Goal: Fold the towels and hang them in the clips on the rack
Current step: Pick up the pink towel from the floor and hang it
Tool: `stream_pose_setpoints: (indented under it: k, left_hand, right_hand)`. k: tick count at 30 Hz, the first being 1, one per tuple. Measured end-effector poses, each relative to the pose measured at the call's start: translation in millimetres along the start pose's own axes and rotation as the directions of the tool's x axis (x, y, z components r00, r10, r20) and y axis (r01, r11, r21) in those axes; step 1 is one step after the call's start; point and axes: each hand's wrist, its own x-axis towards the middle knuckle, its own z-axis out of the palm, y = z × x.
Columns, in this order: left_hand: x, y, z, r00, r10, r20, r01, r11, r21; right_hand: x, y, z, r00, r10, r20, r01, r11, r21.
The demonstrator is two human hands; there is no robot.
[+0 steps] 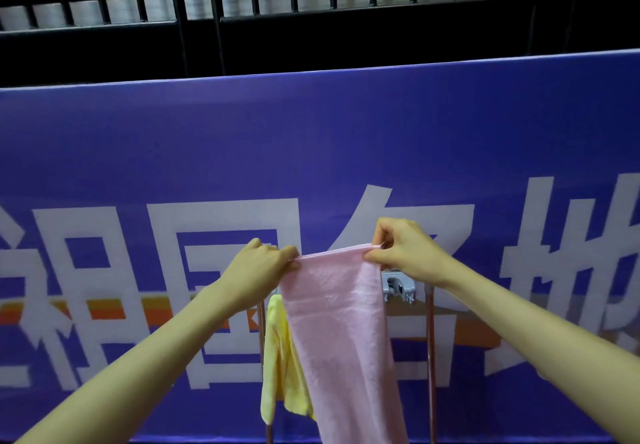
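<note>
A long pink towel (pixel 341 332) hangs folded lengthwise in front of the rack. My left hand (pixel 258 265) pinches its top left corner and my right hand (pixel 403 251) pinches its top right corner, stretching the top edge between them. A yellow towel (pixel 278 360) hangs on the rack just left of and partly behind the pink one. A grey clip (pixel 398 286) on the rack's top bar shows below my right hand. The rack's copper-coloured uprights (pixel 430 357) stand on either side; the rest of the top bar is hidden by the pink towel.
A blue banner (pixel 311 138) with large white characters stands right behind the rack. Above it runs a dark metal railing (pixel 214 10) with white and yellow shapes beyond.
</note>
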Motion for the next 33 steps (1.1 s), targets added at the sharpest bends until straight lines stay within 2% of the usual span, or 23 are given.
stream_pose_setpoints:
  k: [4, 7, 12, 17, 21, 26, 29, 31, 33]
  left_hand:
    - [3.2, 5.2, 2.0, 0.997, -0.066, -0.037, 0.065, 0.998, -0.016]
    - [4.0, 8.7, -1.3, 0.991, -0.133, -0.035, 0.133, 0.991, -0.014]
    - [4.0, 14.5, -2.5, 0.963, -0.267, -0.041, 0.266, 0.964, -0.012]
    - [6.6, 16.3, -7.3, 0.944, -0.321, -0.072, 0.318, 0.947, -0.043]
    - [6.5, 16.4, -8.0, 0.925, -0.371, -0.08, 0.358, 0.923, -0.138]
    - [4.9, 17.7, -7.3, 0.872, -0.473, -0.126, 0.408, 0.845, -0.346]
    - [5.8, 19.8, -4.1, 0.856, -0.492, -0.16, 0.393, 0.819, -0.418]
    - [6.2, 20.8, -2.0, 0.855, -0.491, -0.165, 0.383, 0.814, -0.436]
    - [5.5, 21.1, -2.2, 0.843, -0.481, -0.24, 0.343, 0.825, -0.449]
  right_hand:
    - [-3.0, 3.0, 0.4, 0.999, -0.003, 0.033, 0.001, 0.998, 0.058]
    - [-3.7, 6.3, 0.8, 0.999, 0.001, 0.047, -0.003, 0.999, 0.04]
    - [-3.3, 9.0, 1.4, 1.0, 0.008, 0.023, -0.008, 1.0, 0.02]
    - [-2.3, 7.9, 1.2, 1.0, 0.007, -0.005, -0.007, 1.0, 0.011]
    - [0.8, 7.9, 0.7, 1.0, 0.015, -0.023, -0.014, 1.0, 0.028]
    - [3.2, 0.5, 0.8, 0.998, 0.035, -0.058, -0.033, 0.999, 0.036]
    - [4.7, -6.3, -1.0, 0.996, 0.07, -0.06, -0.062, 0.989, 0.131]
    - [6.0, -8.6, -2.9, 0.996, 0.069, -0.062, -0.06, 0.988, 0.142]
    - [6.9, -9.6, -3.3, 0.996, 0.066, -0.061, -0.058, 0.99, 0.128]
